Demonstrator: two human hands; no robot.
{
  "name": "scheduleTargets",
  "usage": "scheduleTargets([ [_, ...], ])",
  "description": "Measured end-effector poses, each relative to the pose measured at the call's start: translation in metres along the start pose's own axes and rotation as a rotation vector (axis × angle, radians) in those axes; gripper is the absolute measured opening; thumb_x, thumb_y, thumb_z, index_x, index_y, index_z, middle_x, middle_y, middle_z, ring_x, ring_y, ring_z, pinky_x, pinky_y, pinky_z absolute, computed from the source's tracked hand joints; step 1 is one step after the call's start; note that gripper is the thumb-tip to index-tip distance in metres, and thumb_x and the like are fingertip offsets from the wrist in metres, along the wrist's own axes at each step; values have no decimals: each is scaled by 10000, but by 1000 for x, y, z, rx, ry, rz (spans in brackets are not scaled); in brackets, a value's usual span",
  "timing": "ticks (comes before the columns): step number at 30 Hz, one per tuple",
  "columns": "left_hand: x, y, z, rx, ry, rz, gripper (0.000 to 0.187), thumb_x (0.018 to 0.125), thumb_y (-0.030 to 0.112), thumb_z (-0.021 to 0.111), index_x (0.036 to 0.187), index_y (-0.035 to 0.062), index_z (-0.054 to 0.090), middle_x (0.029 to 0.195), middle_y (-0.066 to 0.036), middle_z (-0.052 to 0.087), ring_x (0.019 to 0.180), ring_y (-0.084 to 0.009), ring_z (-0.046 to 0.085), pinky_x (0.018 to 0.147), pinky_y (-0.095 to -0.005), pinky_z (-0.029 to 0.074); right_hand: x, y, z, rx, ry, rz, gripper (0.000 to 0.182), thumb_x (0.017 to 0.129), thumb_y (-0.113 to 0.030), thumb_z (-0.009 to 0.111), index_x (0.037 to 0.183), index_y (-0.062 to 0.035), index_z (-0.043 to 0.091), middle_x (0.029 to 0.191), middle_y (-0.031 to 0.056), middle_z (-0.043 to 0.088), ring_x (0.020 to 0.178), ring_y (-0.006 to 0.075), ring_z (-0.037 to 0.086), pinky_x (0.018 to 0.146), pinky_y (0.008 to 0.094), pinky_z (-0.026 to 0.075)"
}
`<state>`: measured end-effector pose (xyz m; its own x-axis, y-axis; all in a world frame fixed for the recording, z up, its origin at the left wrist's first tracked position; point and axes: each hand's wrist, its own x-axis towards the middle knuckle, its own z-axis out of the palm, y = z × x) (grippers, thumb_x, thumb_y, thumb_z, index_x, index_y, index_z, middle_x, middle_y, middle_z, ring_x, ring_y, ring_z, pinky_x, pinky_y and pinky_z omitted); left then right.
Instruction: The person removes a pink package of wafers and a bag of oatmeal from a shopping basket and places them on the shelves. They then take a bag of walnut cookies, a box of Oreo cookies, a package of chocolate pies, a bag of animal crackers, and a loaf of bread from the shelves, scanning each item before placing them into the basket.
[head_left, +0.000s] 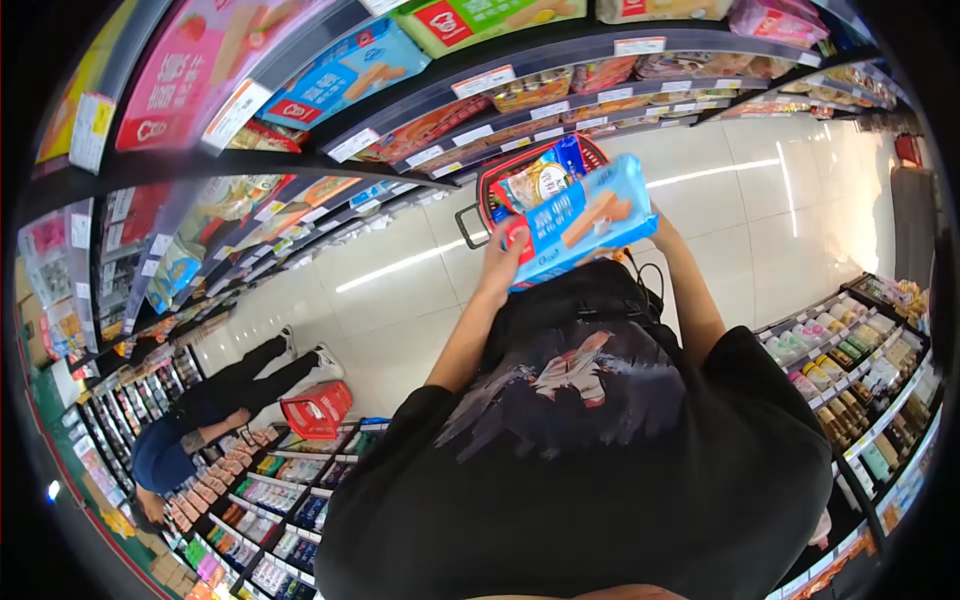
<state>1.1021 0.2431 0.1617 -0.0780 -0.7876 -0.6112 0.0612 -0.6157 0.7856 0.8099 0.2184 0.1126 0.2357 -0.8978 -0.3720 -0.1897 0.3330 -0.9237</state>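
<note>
A light blue pack of wafer biscuits (585,222) is held up in front of my body, its printed front facing me. My left hand (503,258) is closed on the pack's left end, thumb over the front. At the right end my right hand (662,230) grips the pack, with its fingers mostly hidden behind it. Below and beyond the pack is a red shopping basket (490,176), partly covered by it. Inside the basket lie a dark blue snack bag (571,156) and other colourful packages. The basket's dark handle (466,226) sticks out on the left.
Snack shelves (590,52) curve along the far side, with another blue wafer pack (350,72) on the upper one. A person (165,455) bends at shelves on the lower left, near a second red basket (317,409). Bottle shelves (850,380) stand at right.
</note>
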Motion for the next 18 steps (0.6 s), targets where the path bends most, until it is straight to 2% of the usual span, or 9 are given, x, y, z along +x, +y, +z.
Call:
scheduleTargets([
  [1, 3, -22, -8, 86, 16, 23, 446, 849, 307, 606, 1190, 55, 468, 1058, -117, 566, 939, -161, 560, 790, -272, 460, 5, -8, 4, 329, 64, 221, 449, 887, -372, 459, 1118, 8, 524, 1097, 142, 572, 1063, 252, 539, 891, 393, 440],
  [2, 2, -36, -14, 89, 30, -18, 463, 848, 316, 606, 1201, 57, 458, 1054, -117, 573, 908, -166, 577, 773, -274, 471, 8, -29, 8, 320, 55, 224, 449, 887, -372, 459, 1118, 8, 524, 1097, 142, 572, 1063, 252, 539, 891, 393, 440],
  [4, 2, -47, -30, 131, -12, -50, 486, 845, 328, 606, 1217, 62, 441, 1048, -116, 581, 905, -175, 588, 771, -275, 479, 3, -77, 25, 627, -3, 611, 487, 899, -399, 426, 1165, 5, 478, 1138, 150, 549, 1052, 243, 547, 888, 379, 448],
  [8, 12, -63, -66, 114, -145, -101, 532, 839, 322, 613, 1263, 75, 409, 1096, -137, 564, 942, -191, 585, 802, -290, 474, -9, -36, 47, 582, -136, 563, 467, 857, -287, 543, 1178, 34, 437, 1111, 166, 554, 985, 245, 584, 841, 352, 487],
  [10, 21, -67, -82, 290, -196, -100, 609, 825, 300, 631, 1323, 92, 348, 1146, -151, 542, 1004, -210, 561, 843, -307, 459, -17, -21, 55, 526, -124, 598, 471, 809, -201, 609, 1173, 58, 458, 1103, 154, 565, 977, 226, 590, 846, 356, 488],
  [12, 18, -41, -91, 194, -246, -257, 688, 818, 360, 614, 1367, 110, 282, 1227, -157, 490, 1088, -219, 513, 889, -339, 431, -27, -19, 68, 533, -98, 649, 456, 780, -148, 636, 1133, 86, 468, 1088, 152, 570, 952, 223, 601, 842, 358, 494],
  [14, 36, -51, -104, -38, -56, -425, 728, 811, 455, 573, 1377, 121, 260, 1256, -165, 463, 1144, -228, 469, 918, -369, 404, -33, -10, 74, 580, -77, 706, 464, 763, -137, 656, 1121, 97, 475, 1067, 153, 581, 936, 216, 609, 843, 359, 496],
  [16, 47, -66, -105, -245, -45, -435, 748, 807, 500, 535, 1382, 124, 240, 1297, -165, 415, 1160, -233, 453, 940, -389, 380, -38, 4, 82, 674, -173, 733, 523, 749, -127, 672, 1167, 81, 437, 1060, 156, 581, 961, 228, 599, 861, 360, 488],
  [18, 58, -83, -98, -596, -77, -653, 730, 811, 480, 536, 1383, 151, 225, 1307, -148, 394, 1151, -255, 455, 937, -432, 380, -36, 24, 100, 680, -216, 736, 545, 755, -130, 673, 1205, 55, 425, 1103, 138, 572, 984, 211, 588, 882, 353, 469],
])
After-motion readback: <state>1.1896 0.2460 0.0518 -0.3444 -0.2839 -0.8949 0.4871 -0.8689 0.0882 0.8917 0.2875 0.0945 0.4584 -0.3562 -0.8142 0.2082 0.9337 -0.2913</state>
